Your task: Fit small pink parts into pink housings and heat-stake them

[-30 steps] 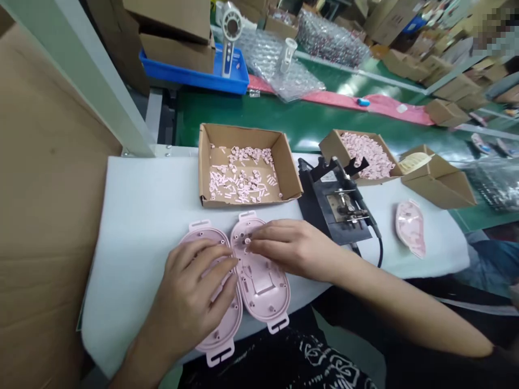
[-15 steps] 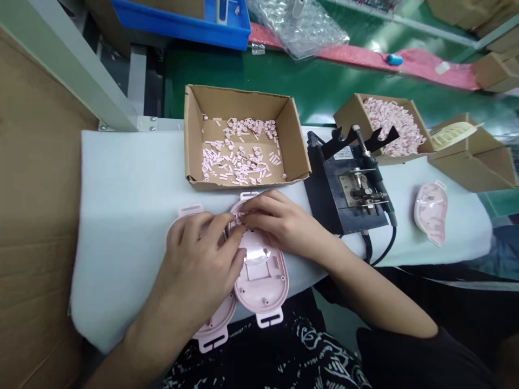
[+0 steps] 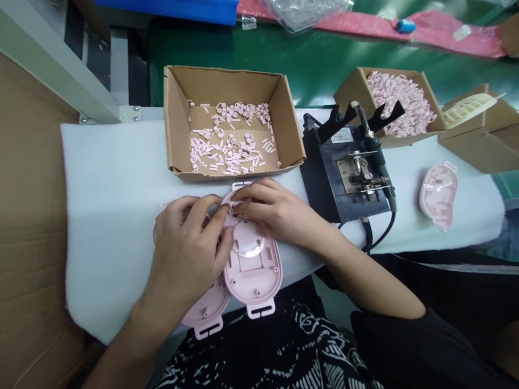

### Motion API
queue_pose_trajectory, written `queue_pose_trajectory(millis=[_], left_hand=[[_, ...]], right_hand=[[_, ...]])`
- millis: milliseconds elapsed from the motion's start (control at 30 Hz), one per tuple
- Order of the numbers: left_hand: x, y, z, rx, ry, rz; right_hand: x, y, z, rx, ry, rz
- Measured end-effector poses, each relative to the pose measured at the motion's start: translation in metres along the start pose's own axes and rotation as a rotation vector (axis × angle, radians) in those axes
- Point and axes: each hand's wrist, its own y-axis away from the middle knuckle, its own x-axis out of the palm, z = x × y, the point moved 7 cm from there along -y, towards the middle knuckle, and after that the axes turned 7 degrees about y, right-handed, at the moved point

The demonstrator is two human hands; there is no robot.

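Note:
A pink plastic shell [image 3: 253, 278] with a clear round window lies open side up on the white-covered table, its slotted tab towards me. My left hand [image 3: 188, 243] is curled at its upper left, index finger and thumb against the rim. The fingers of my right hand [image 3: 279, 213] are bent down together into the shell's upper end, at small round pink parts [image 3: 232, 209]. Those fingertips partly hide what they pinch. Under my left hand a second pink shell [image 3: 206, 308] is partly covered.
Beyond the shells stands a cardboard box [image 3: 235, 175] of small pink pieces. To its right are a black soldering-iron stand [image 3: 324, 189] with cables, a carton of pink parts [image 3: 401, 102] and another pink shell [image 3: 438, 197]. A metal post [image 3: 60, 65] rises at the left.
The view has shifted, so the things on the table sit a little higher in the picture. Both hands stay at the shell's upper end; my left fingertips have drawn slightly apart from the right ones.

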Motion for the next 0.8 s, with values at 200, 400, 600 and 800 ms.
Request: queue_pose_trajectory(millis=[200, 400, 600, 800], left_hand=[[0.002, 0.0, 0.004, -0.015, 0.045, 0.004], [0.001, -0.002, 0.001, -0.012, 0.021, -0.031], [0.005, -0.004, -0.002, -0.006, 0.032, 0.009], [0.011, -0.01, 0.006, -0.097, 0.13, 0.022]], right_hand=[[0.0, -0.001, -0.001, 0.031, -0.034, 0.008], [0.0, 0.0, -0.003, 0.027, -0.066, 0.005], [-0.001, 0.001, -0.005, 0.052, -0.077, -0.045], [0.0, 0.0, -0.005, 0.062, -0.083, -0.046]])
